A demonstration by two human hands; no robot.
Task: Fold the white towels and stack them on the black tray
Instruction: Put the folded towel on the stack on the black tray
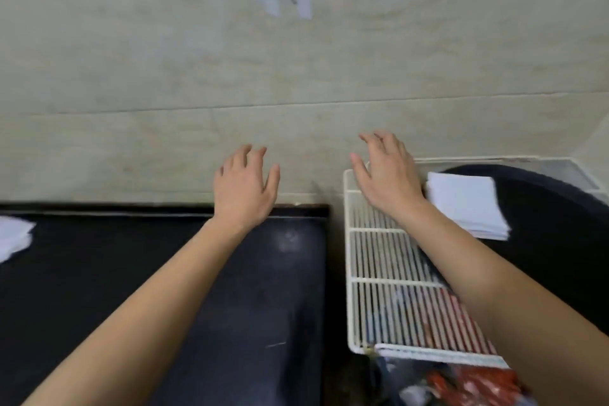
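1. Both hands are free and grasp nothing. The left hand (245, 184) hangs with loosely spread fingers above the far edge of the glossy black counter (164, 273), just left of the white wire rack (385, 257). The right hand (385, 175) hovers, fingers relaxed, over the rack's far end.
2. The neat stack of folded white towels (468, 208) lies right of the rack, on the round black tray (553, 257), near the tray's rack-side edge.
3. A rumpled white towel (13, 239), not yet folded, lies well left of the rack on the counter and is half cut off by the frame edge.
4. The step in hand is judged to be fetching that loose towel, since neither hand carries cloth and the stack looks settled.
5. To do it well, the person would do best to reach away from the rack with the left hand, pinch one corner, and draw the towel onto the bare counter just left of the rack, where both hands can work.
6. It should be spread flat and smoothed before any crease, with corners matched, so that its folded shape matches the stack.
7. Carrying it across the rack calls for lifting it clear, as a trailing corner could catch on the wires.
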